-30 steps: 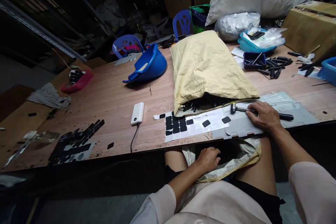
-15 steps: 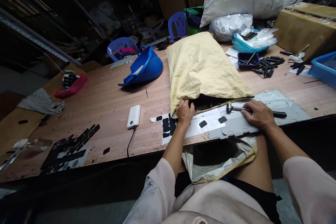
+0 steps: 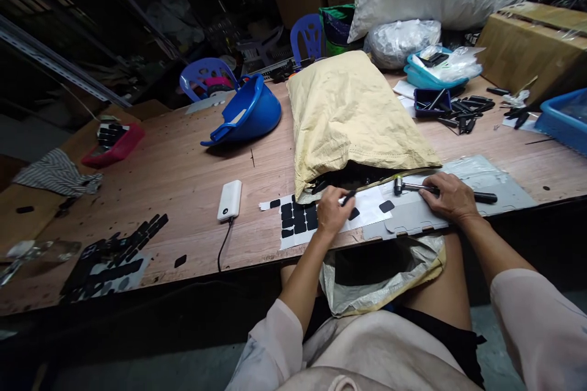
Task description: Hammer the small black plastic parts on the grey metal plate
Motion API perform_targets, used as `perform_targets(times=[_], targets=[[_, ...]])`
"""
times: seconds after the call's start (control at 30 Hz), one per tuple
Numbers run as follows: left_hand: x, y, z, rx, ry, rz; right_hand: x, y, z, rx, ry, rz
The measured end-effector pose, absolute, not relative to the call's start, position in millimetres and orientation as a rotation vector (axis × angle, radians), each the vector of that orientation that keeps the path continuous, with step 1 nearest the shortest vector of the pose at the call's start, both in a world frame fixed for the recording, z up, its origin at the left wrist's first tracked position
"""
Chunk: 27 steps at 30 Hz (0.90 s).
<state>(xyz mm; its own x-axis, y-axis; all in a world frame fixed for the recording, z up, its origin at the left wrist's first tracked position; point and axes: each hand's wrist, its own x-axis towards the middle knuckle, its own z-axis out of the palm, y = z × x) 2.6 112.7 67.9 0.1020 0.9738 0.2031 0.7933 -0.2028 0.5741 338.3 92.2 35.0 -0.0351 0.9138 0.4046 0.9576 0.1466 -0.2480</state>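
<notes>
My left hand (image 3: 334, 211) is closed on a small dark part (image 3: 348, 197), its exact kind unclear, just in front of the mouth of a yellow sack (image 3: 362, 116). Dark pieces show inside that mouth. Under the hand lies a white sheet (image 3: 373, 209) with black rounded-square pads (image 3: 305, 215) stuck on it. My right hand (image 3: 452, 197) is wrapped round the black handle of a small hammer (image 3: 415, 187), which lies level over a grey board (image 3: 486, 186). A second sack (image 3: 389, 302), pale inside, gapes open on my lap below the table edge.
A white power bank (image 3: 230, 200) with a cable lies left, a tilted blue basin (image 3: 250, 111) behind it. Black parts (image 3: 114, 263) are at far left. To the right are a teal basin (image 3: 433, 76), black handles (image 3: 468, 111), a carton (image 3: 534, 55) and a blue tray (image 3: 566, 119).
My left hand has come out of the sack's mouth toward me and to the right, now with a small dark part in its fingers. The right hand stays on the hammer.
</notes>
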Motion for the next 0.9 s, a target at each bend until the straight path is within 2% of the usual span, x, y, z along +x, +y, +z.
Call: perform_targets(times=[0.2, 0.6, 0.9], targets=[[33.9, 91.2, 46.9, 2.229, 1.375, 0.668, 337.4, 91.5, 35.1, -1.769, -1.960, -0.149], [32.3, 100.7, 31.6, 2.095, 1.324, 0.731, 328.9, 78.9, 42.6, -1.815, -2.004, -0.349], [34.0, 101.9, 30.1, 2.069, 1.331, 0.726, 256.6, 15.2, 44.7, -1.710, -1.681, 0.047]])
